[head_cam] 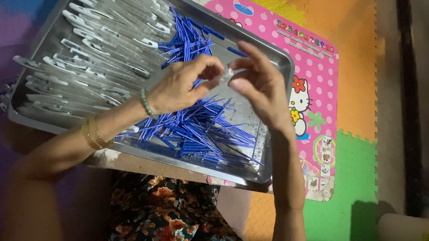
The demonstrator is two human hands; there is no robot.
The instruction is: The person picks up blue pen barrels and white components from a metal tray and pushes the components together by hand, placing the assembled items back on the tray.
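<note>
A steel tray (274, 56) rests on my lap, tilted. A heap of thin blue pen refills (200, 130) lies in its near half, with more blue refills (188, 40) at the far side. Rows of clear pens with white clips (93, 58) fill the left part. My left hand (182, 83) and my right hand (258, 83) meet above the tray's middle. Together they pinch a small clear pen part (227, 75) between their fingertips. A green bead bracelet and gold bangles (94, 134) sit on my left wrist.
A pink dotted children's mat (317, 69) with a cartoon cat lies under the tray. Orange and green foam floor tiles (354, 177) surround it. My flowered garment (165, 217) shows below. A pale cylinder (408, 228) stands at the bottom right.
</note>
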